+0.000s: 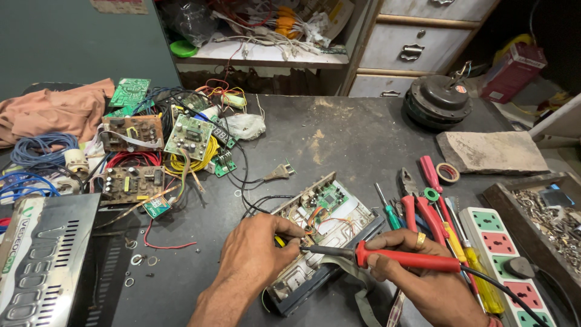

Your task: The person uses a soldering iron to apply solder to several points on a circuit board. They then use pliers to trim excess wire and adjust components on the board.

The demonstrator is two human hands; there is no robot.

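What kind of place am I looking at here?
Most likely an electronics repair workshop. The right hand holds a red-handled soldering iron to an opened device, loose circuit boards and wire coils are heaped on the dark workbench, and screwdrivers and pliers lie beside a power strip.

bare tabletop [339, 139] ahead (boards [157, 151] left, tools [436, 206] right)

A red and white cardboard box [513, 71] stands tilted beyond the worktop's [339, 139] far right corner. At the near left edge lies a silver metal casing [42, 254] with dark and green lettering printed on its top.
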